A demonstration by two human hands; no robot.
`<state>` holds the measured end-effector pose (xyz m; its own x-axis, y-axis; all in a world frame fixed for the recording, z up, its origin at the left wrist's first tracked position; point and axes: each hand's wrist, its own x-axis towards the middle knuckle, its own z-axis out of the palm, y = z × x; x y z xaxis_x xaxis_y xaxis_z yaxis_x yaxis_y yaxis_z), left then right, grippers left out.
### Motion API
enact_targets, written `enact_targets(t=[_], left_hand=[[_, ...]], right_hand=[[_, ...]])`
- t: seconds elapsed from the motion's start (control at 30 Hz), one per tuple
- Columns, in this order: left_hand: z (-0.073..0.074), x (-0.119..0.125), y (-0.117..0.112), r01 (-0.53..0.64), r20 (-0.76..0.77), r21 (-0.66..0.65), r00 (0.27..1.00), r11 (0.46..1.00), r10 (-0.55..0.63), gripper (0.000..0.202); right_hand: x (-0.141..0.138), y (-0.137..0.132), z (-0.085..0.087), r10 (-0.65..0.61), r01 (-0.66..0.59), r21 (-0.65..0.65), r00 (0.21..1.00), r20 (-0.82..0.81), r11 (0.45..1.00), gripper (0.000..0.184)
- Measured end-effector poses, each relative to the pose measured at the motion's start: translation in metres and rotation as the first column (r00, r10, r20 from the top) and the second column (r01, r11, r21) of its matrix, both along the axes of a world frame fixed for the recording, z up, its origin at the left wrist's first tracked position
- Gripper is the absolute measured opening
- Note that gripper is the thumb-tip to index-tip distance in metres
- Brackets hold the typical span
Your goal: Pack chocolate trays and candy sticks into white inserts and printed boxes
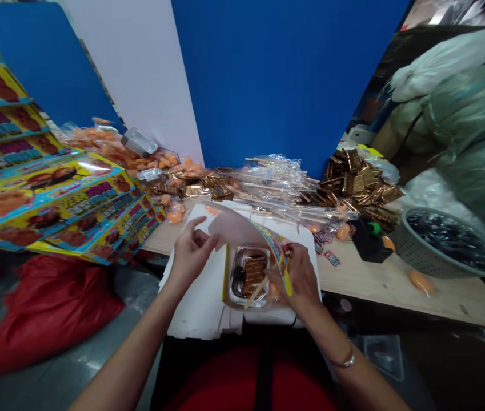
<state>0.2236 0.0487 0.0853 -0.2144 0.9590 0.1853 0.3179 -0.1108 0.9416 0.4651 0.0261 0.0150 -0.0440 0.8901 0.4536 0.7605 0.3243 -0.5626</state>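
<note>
Beside right hand [301, 275], pinching printed flap [275, 245]: clear tray [235, 297]; left hand [191, 249] farther off, loosely spread.

two hands [193, 251], one open box [242, 228], one basket [422, 248] show.

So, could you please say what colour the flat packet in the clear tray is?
The packet is brown with paler markings, best seen in the head view.

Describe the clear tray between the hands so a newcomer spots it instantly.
Start at the big central blue panel and drop to the table's near side. Between the left hand and the right hand, which grips a printed card, lies the clear tray. Unlike the loose heaps behind, it combines a brown packet, a dark item and a pale stick.
</note>
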Motion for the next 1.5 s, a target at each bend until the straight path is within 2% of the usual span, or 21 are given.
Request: enact_targets(t=[0.07, 0.13, 0.27, 0.43, 0.53, 0.67, 0.8, 0.87, 0.93, 1.0, 1.07, 1.13, 1.2, 1.3, 1.33, 1.4, 1.5], left_hand=[[0.001, 0.008, -0.004, 0.139, 0.016, -0.053, 0.990, 0.989, -0.138, 0.052], [-0.002, 0.015, -0.010, 0.195, 0.006, -0.071, 0.981, 0.978, -0.196, 0.052], [-0.003, 0.018, -0.017, 0.163, -0.049, -0.090, 0.985, 0.983, -0.168, 0.037], [0.011, 0.021, -0.002, 0.207, 0.123, -0.184, 0.975, 0.961, -0.187, 0.031], [0.013, 0.024, 0.006, 0.211, 0.142, -0.216, 0.973, 0.953, -0.183, 0.024], [-0.003, 0.022, -0.010, 0.213, 0.047, -0.184, 0.977, 0.959, -0.208, 0.025], [-0.027, 0.015, -0.033, 0.166, -0.211, -0.076, 0.961, 0.983, -0.178, 0.028], [-0.034, 0.012, -0.039, 0.161, -0.378, -0.067, 0.909, 0.985, -0.175, 0.029], [-0.038, 0.008, -0.042, 0.142, -0.511, -0.132, 0.838, 0.981, -0.190, 0.031], [-0.041, 0.004, -0.043, 0.114, -0.595, -0.207, 0.774, 0.972, -0.217, 0.033], [-0.043, -0.003, -0.044, 0.163, -0.638, -0.177, 0.732, 0.971, -0.239, 0.042], [-0.046, -0.013, -0.044, 0.290, -0.665, -0.070, 0.700, 0.954, -0.262, 0.061], [-0.050, -0.024, -0.045, 0.457, -0.716, -0.045, 0.606, 0.888, -0.347, 0.079], [-0.058, -0.039, -0.046, 0.616, -0.788, -0.194, 0.365, 0.763, -0.495, 0.091], [-0.062, -0.042, -0.045, 0.636, -0.793, -0.224, 0.321, 0.739, -0.517, 0.091], [-0.067, -0.047, -0.044, 0.653, -0.775, -0.233, 0.323, 0.720, -0.544, 0.089], [-0.066, -0.048, -0.039, 0.660, -0.671, -0.237, 0.420, 0.713, -0.611, 0.084]], right_hand=[[0.000, 0.000, 0.001, 0.004, -0.004, -0.006, 1.000, 0.002, 1.000, 0.049], [0.000, -0.001, 0.003, -0.005, 0.005, -0.021, 1.000, -0.002, 1.000, 0.048], [0.001, -0.001, 0.004, 0.007, -0.008, -0.031, 1.000, -0.016, 0.999, 0.048], [0.002, 0.000, 0.002, 0.013, -0.013, -0.008, 1.000, -0.007, 1.000, 0.053], [0.003, 0.001, 0.002, 0.011, -0.011, -0.021, 1.000, -0.013, 1.000, 0.051], [0.008, -0.001, 0.004, 0.044, -0.046, -0.045, 0.997, -0.059, 0.998, 0.043], [0.021, -0.002, 0.003, 0.130, -0.133, -0.028, 0.987, -0.094, 0.991, 0.051], [0.033, 0.000, 0.002, 0.196, -0.196, -0.001, 0.979, -0.052, 0.981, 0.065], [0.047, 0.003, 0.000, 0.259, -0.259, -0.002, 0.965, 0.029, 0.966, 0.077], [0.063, 0.007, 0.000, 0.342, -0.340, -0.040, 0.936, 0.085, 0.940, 0.077], [0.077, 0.010, -0.001, 0.449, -0.440, -0.108, 0.889, 0.090, 0.892, 0.071], [0.088, 0.011, -0.001, 0.533, -0.514, -0.172, 0.841, 0.091, 0.840, 0.071], [0.097, 0.011, -0.003, 0.586, -0.553, -0.232, 0.803, 0.108, 0.800, 0.074], [0.108, 0.012, -0.005, 0.650, -0.587, -0.310, 0.742, 0.163, 0.748, 0.082], [0.111, 0.013, -0.005, 0.668, -0.594, -0.328, 0.719, 0.192, 0.734, 0.085], [0.115, 0.015, -0.005, 0.690, -0.606, -0.338, 0.673, 0.265, 0.720, 0.090], [0.115, 0.018, -0.002, 0.694, -0.622, -0.307, 0.637, 0.335, 0.720, 0.087]])
